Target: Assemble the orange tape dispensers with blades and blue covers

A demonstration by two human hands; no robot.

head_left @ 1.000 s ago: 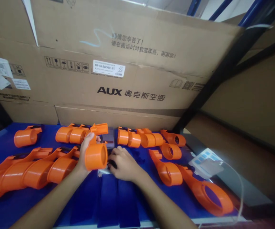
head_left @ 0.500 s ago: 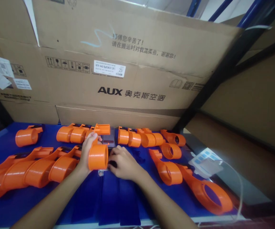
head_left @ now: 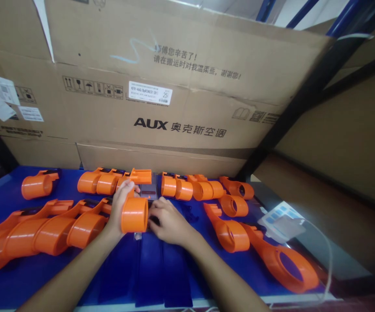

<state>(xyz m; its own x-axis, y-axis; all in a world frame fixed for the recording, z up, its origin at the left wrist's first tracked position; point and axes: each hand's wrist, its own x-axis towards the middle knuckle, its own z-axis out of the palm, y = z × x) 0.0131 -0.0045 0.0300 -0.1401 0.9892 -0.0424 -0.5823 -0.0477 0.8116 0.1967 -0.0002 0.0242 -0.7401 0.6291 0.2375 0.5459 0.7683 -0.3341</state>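
Note:
My left hand (head_left: 120,209) is wrapped around an orange plastic tape dispenser-like piece (head_left: 134,215), a wide ring with an arm (head_left: 141,176) rising from it. The ring faces right, and the arm points away from me. Close to the ring's right side is my right hand (head_left: 168,222), its fingers curled and pressed together. Something dark shows at those fingertips, too hidden to name. Just behind my hands lies a small grey box-like device (head_left: 148,191), partly covered. Below them a small clear item (head_left: 138,236) rests on the blue surface.
More orange pieces stand in rows at left (head_left: 52,234), back (head_left: 89,182) and right (head_left: 233,236). Small dark parts (head_left: 190,213) lie right of my hand. Dark blue strips (head_left: 150,273) lie in front. A white-blue packet (head_left: 281,222) sits at right; a cardboard box (head_left: 180,104) walls the back.
Almost nothing differs. The whole view has shifted very slightly, and both hands keep the same places and grips.

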